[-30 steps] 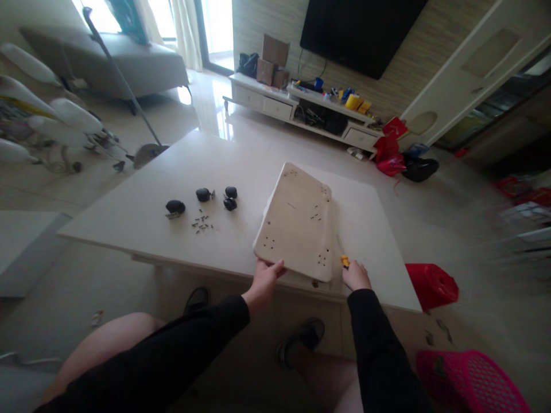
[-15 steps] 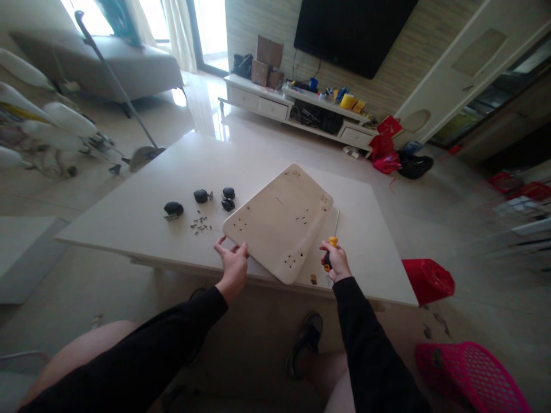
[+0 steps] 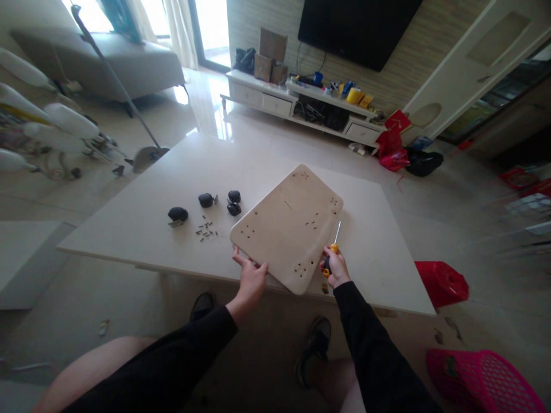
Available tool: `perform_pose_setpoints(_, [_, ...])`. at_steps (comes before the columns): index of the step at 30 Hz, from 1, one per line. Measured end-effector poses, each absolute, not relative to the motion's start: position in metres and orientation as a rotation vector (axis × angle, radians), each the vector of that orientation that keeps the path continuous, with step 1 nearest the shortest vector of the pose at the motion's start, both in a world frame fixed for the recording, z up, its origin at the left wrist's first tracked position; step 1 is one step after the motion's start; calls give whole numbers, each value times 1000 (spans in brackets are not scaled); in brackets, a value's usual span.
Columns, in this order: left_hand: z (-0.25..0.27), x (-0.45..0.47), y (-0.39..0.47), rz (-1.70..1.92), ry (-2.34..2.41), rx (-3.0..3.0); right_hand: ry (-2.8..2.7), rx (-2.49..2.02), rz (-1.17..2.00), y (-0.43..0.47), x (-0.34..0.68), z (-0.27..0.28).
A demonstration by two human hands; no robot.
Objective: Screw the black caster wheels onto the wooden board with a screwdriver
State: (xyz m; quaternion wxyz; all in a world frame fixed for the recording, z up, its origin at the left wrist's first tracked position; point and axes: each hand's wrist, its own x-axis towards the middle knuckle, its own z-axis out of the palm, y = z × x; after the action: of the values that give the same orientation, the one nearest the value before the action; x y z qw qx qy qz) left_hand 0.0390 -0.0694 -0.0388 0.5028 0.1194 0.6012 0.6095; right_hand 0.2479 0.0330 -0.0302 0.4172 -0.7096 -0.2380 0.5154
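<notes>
A flat beige board point(image 3: 282, 232) with rounded corners lies at a slant near the front edge of the white table point(image 3: 142, 223). Groups of small holes mark its corners. Along its near left edge my left hand point(image 3: 250, 278) grips it, fingers at the rim. My right hand point(image 3: 336, 267) is closed around the yellow and black handle of a screwdriver point(image 3: 337, 235), whose metal shaft points away from me, just right of the board. To the board's left stand several black caster wheels point(image 3: 178, 215), with a scatter of small screws point(image 3: 207, 229) in front of them.
A small brownish item point(image 3: 325, 288) lies at the table's front edge. On the floor to the right are a red bin point(image 3: 443, 284) and a pink basket point(image 3: 486, 378). Beyond the table stands a low white TV cabinet point(image 3: 258, 100) bearing boxes and tools.
The view has shifted slightly, so most things sit further right in the picture. My left hand still grips the board, and the screwdriver stays in my right hand, now nearer the board's edge.
</notes>
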Motion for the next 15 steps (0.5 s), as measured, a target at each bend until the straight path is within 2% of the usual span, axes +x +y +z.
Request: perform_pose_setpoints(15, [-33, 43, -72, 1513, 1401, 265, -585, -1852, 1347, 28, 254, -42])
